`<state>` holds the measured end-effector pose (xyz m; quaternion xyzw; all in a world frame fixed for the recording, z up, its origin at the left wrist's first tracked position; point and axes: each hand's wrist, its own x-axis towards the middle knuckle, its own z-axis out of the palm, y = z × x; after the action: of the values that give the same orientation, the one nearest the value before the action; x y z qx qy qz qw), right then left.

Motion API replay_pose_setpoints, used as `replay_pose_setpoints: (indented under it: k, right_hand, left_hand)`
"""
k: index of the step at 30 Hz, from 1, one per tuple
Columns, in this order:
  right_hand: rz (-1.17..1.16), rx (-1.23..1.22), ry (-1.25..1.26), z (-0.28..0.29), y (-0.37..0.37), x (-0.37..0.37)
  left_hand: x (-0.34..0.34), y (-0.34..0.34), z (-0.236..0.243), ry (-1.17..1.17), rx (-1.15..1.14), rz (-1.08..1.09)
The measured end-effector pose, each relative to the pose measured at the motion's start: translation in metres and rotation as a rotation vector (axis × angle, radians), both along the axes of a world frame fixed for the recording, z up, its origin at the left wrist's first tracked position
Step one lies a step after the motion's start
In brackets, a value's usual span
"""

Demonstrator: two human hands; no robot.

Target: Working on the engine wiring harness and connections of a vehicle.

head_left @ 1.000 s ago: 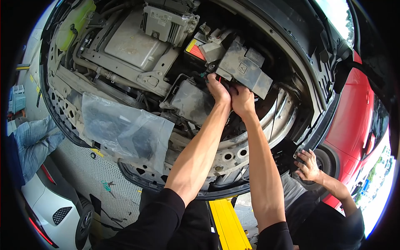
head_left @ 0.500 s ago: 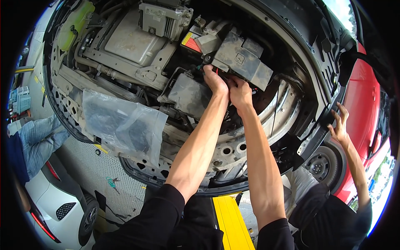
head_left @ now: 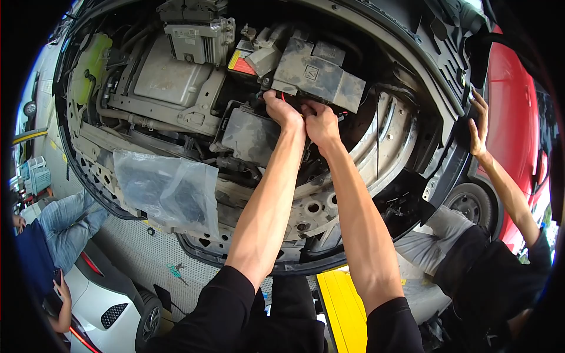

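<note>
1. Black-sleeved left hand (head_left: 285, 113): fingers curled at the lower edge of a dusty fuse box (head_left: 294, 65), beside a red wire (head_left: 283, 96); cannot tell whether anything is grasped.
2. Right hand (head_left: 322, 125): fingers bent under the same edge, next to the left; grip hidden.
3. Battery (head_left: 241, 64), red-and-yellow label: left of the fuse box.
4. Lidded dark box (head_left: 250, 136): left of the left wrist.
5. Translucent plastic sheet (head_left: 168, 188): farther left.
6. Co-worker's raised hand (head_left: 481, 126): far right, before a red car (head_left: 513, 106).

matt, dusty plastic on the dark box (head_left: 318, 75); glossy, wrinkled plastic sheet (head_left: 168, 188); smooth, glossy red car (head_left: 511, 112).
</note>
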<state>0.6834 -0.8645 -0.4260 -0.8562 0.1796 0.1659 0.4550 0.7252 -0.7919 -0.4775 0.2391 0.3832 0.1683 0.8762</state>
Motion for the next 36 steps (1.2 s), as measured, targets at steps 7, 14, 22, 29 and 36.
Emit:
replay_pose_setpoints:
  k: [7,14,22,29,36]
  right_hand:
    - [0.075,-0.014,0.076,-0.001,-0.001,0.005]
    - [0.112,-0.07,0.062,0.001,0.018,0.004]
    - [0.09,0.207,0.016,-0.008,0.023,0.003]
    - [0.059,0.224,0.076,0.002,0.019,0.009]
    - [-0.006,0.039,0.14,-0.013,0.019,0.018]
  left_hand:
    - [-0.007,0.002,0.005,-0.066,-0.16,-0.146]
    - [-0.013,0.009,-0.002,0.296,0.058,-0.141]
    - [-0.041,0.016,0.019,0.097,0.211,-0.372]
    - [-0.052,0.034,0.058,0.13,0.42,-0.657]
    - [-0.051,0.035,0.066,0.138,0.478,-0.697]
